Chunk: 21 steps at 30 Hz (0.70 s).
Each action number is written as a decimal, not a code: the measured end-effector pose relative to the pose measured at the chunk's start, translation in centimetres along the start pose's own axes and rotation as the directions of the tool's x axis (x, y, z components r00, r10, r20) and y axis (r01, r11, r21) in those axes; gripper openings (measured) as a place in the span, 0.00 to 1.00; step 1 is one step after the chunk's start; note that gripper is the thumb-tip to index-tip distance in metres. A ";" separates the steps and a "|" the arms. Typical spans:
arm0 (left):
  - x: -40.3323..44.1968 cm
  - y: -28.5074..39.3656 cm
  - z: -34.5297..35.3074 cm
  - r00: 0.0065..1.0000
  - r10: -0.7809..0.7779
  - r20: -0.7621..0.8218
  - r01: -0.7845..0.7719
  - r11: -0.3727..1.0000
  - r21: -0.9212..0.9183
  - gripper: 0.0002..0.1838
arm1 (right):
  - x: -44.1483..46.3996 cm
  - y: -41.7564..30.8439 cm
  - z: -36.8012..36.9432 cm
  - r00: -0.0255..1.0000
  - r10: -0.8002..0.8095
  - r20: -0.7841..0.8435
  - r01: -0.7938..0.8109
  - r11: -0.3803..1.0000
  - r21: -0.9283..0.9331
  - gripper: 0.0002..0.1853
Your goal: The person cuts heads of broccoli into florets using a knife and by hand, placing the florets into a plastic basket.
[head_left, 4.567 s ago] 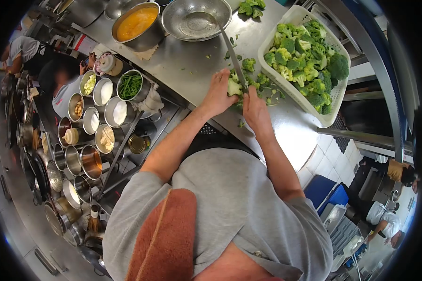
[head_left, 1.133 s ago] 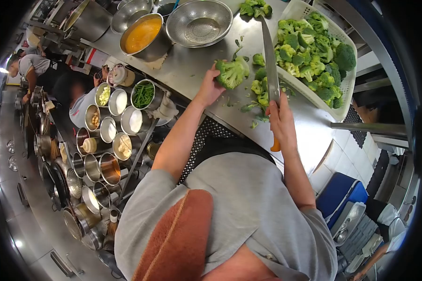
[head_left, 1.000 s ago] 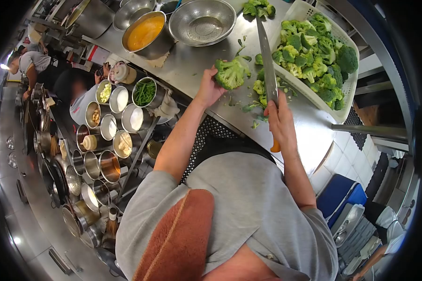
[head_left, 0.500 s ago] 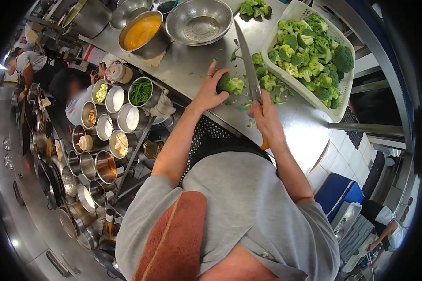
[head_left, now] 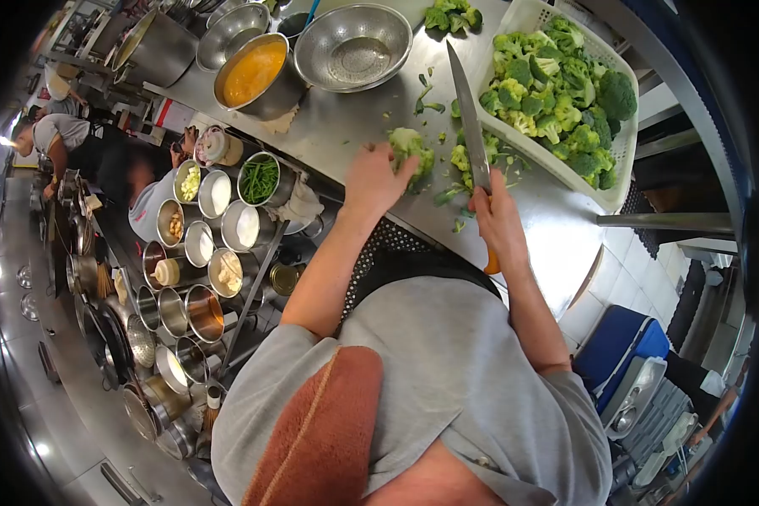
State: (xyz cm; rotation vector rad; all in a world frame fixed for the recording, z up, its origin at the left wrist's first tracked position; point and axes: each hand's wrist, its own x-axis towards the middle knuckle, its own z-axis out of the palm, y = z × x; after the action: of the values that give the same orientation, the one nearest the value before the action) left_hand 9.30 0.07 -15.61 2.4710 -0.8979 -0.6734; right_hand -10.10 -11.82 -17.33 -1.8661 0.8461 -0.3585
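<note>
Steel counter [head_left: 329,126], basket [head_left: 535,163] of broccoli [head_left: 557,101], right hand [head_left: 501,218] clasping knife [head_left: 471,110], left hand [head_left: 374,181] apparently pinching blurred floret [head_left: 413,150]

No readable lettering, as far as visible

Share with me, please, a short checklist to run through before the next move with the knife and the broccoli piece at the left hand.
1. Long steel-bladed knife with an orange handle gripped in the right hand: ok.
2. Blade apart from the left hand: ok, a gap shows between them.
3. Green broccoli piece held firmly: cannot tell, it is blurred and the fingertips are partly hidden.
4. Grey metal worktop free of scraps: not ok, green trimmings lie scattered.
5. Blade clear of the white perforated plastic basket: cannot tell, they look close.
</note>
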 end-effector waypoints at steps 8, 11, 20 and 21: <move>4.5 -4.7 1.9 0.906 0.407 -0.117 -0.423 0.848 -0.319 0.34 | 0.7 0.4 1.1 0.999 -0.036 0.037 0.041 0.989 -0.145 0.16; 2.8 -3.8 2.4 0.931 0.360 -0.054 -0.346 0.829 -0.439 0.33 | 1.0 -0.3 1.5 0.996 -0.024 0.085 0.034 0.992 -0.121 0.17; 1.3 -4.1 5.2 0.846 0.476 -0.241 -0.528 0.810 -0.254 0.29 | 2.3 -0.4 3.7 0.940 -0.333 0.070 0.340 0.924 -0.176 0.17; 1.1 -3.9 5.2 0.836 0.487 -0.252 -0.541 0.807 -0.237 0.29 | 2.3 -0.7 3.7 0.940 -0.333 0.080 0.342 0.923 -0.176 0.17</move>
State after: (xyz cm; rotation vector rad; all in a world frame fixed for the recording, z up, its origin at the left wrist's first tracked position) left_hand 8.91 0.91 -22.14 1.8554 -1.2277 -0.3517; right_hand -6.03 -10.73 -18.59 -2.1946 0.5359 -0.4569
